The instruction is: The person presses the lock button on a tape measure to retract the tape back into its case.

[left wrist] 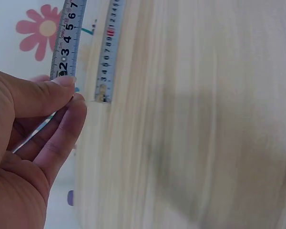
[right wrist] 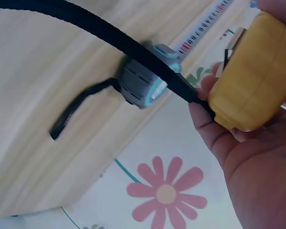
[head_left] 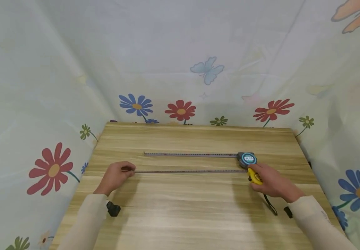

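My right hand (head_left: 270,181) grips a yellow tape measure (head_left: 255,176), whose black wrist strap (right wrist: 119,40) dangles from the case. Its blade (head_left: 189,171) runs out to the left, above the tabletop. My left hand (head_left: 117,174) pinches that blade near its end between thumb and fingers; the tip is hidden in the hand. In the left wrist view the printed numbers of the held blade (left wrist: 69,40) face up. A second tape measure, grey and blue (head_left: 247,159), lies on the table just beyond, its blade (head_left: 192,155) also extended leftward, roughly parallel to the held one.
A wood-grain table (head_left: 198,215) spans the space under both hands. Behind it and at both sides hangs a pale curtain (head_left: 155,52) printed with flowers and a butterfly. The grey tape measure has a black strap (right wrist: 81,100) lying on the wood.
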Available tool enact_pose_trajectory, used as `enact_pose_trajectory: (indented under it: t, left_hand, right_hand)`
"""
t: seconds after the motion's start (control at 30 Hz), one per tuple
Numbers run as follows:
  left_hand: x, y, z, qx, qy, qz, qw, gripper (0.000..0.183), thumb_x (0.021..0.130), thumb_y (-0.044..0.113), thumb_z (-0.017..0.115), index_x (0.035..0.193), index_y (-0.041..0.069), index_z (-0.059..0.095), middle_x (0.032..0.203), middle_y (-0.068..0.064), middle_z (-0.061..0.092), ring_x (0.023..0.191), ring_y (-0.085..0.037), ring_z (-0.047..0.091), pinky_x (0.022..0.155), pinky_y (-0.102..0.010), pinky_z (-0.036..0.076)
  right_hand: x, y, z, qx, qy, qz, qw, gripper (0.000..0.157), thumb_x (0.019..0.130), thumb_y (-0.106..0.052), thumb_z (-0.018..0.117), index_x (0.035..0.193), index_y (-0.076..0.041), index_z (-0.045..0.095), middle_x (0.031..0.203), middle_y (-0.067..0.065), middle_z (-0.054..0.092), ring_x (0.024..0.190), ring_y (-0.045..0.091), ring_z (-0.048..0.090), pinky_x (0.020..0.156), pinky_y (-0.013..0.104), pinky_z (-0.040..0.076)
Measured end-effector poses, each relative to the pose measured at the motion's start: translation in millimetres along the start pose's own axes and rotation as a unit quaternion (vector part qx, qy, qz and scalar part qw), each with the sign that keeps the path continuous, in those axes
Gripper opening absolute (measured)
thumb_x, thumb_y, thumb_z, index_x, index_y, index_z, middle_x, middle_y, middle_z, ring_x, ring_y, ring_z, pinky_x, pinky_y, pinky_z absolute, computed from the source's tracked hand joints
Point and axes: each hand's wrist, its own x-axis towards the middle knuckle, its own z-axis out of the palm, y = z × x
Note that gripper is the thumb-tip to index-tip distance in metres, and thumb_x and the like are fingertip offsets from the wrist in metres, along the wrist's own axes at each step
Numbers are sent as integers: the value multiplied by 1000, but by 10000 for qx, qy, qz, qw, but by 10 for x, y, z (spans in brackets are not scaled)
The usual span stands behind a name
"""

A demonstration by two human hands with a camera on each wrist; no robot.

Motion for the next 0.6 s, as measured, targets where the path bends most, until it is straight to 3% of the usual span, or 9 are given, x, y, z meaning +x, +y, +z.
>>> enact_pose_trajectory:
  t: [0.2, 0.43, 0.6]
  left_hand:
    - [-21, 41, -95, -230, 72, -73, 9997, 18, 96, 10, 73, 114, 7, 76, 113, -11, 77, 107, -31, 74, 83, -42, 63]
    - [-13, 77, -190, -268, 62, -85, 9996, 14, 97, 14, 74, 110, 16, 77, 112, -8, 77, 106, -28, 74, 84, -42, 63]
    - [-32, 146, -282, -260, 141, -109, 9995, 13, 97, 14, 74, 110, 16, 77, 112, -8, 78, 106, -27, 75, 83, -41, 63]
  right_hand:
    - [-22, -35, -168, -13, 182, -274, 9995, 55, 89, -23, 80, 134, 1, 60, 104, 7, 65, 85, 13, 53, 73, 30, 50]
    - [-43, -86, -285, -1, 35, -106, 9999, 59, 93, -34, 79, 138, 0, 59, 113, 13, 65, 88, 15, 54, 74, 32, 53]
    - [-46, -104, -342, -36, 66, -143, 9999, 64, 94, -43, 76, 139, 0, 59, 110, 10, 64, 85, 13, 52, 73, 30, 50]
